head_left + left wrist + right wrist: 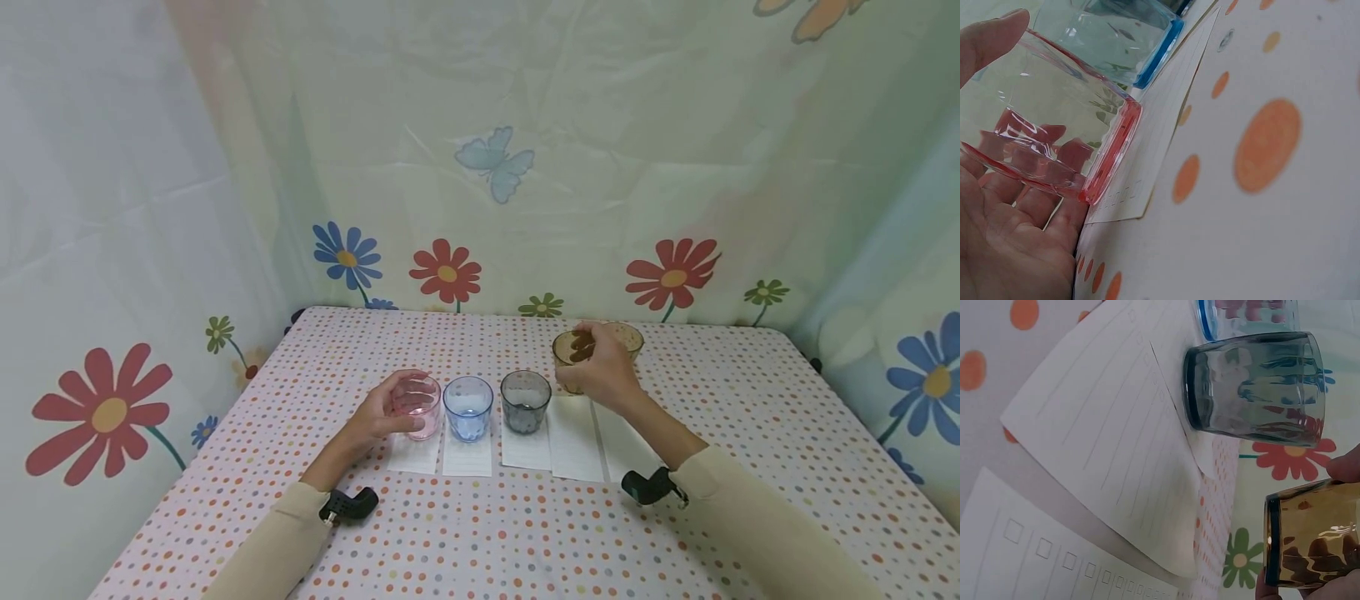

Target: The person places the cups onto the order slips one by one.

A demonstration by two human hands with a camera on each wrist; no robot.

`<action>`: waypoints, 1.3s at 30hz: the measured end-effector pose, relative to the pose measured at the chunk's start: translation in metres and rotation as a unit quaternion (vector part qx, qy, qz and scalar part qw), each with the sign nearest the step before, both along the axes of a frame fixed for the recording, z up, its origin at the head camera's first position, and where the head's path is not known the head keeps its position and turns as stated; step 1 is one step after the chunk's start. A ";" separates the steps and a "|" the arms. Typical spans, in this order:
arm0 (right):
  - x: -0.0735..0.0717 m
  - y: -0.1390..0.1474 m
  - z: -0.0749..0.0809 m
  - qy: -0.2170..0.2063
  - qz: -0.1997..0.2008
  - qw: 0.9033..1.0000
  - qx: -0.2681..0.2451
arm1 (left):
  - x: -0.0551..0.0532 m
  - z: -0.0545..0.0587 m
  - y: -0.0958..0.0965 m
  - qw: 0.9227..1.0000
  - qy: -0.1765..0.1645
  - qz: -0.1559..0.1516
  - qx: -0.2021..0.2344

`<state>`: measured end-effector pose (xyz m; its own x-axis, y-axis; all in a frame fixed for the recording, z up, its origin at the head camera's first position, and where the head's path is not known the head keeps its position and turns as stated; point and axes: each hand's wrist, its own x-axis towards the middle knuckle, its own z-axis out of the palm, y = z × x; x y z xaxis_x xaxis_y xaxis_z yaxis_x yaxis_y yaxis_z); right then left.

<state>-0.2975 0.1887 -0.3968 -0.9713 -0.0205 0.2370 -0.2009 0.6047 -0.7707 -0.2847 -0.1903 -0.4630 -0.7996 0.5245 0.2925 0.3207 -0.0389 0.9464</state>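
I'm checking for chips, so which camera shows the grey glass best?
The right wrist view: the grey glass appears large, unobstructed, from base to rim. The head view shows it whole but smaller, from above; the left wrist view, at most a dark sliver.

Head view clock: pink glass (429,402) at 7 was see-through pink, redder base; blue glass (468,407) at 6 was pale blue, stronger blue base; grey glass (525,404) at 5 was smoky; amber glass (1307,509) at 4 was yellow-brown, as was second amber glass (628,336) past it. Paper sheets (573,446) from 7 round to 4 were white, thin-lined. Tablecloth (525,533) was whitish pink with orange, red, yellow, grey dots. Backdrop (600,108) was pale green: light blue butterfly (495,162) at 12, orange butterfly (813,18) at 2, red, blue, green flowers. Sleeves (262,546) were cream
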 end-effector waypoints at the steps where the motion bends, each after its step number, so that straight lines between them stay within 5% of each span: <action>1: 0.001 0.000 0.000 -0.002 -0.003 1.000 0.005 | 0.000 0.000 0.000 1.000 0.000 -0.001 0.002; 39: 0.031 0.003 -0.012 -0.041 0.047 0.998 -0.019 | 0.001 0.000 0.000 1.000 0.006 -0.004 0.005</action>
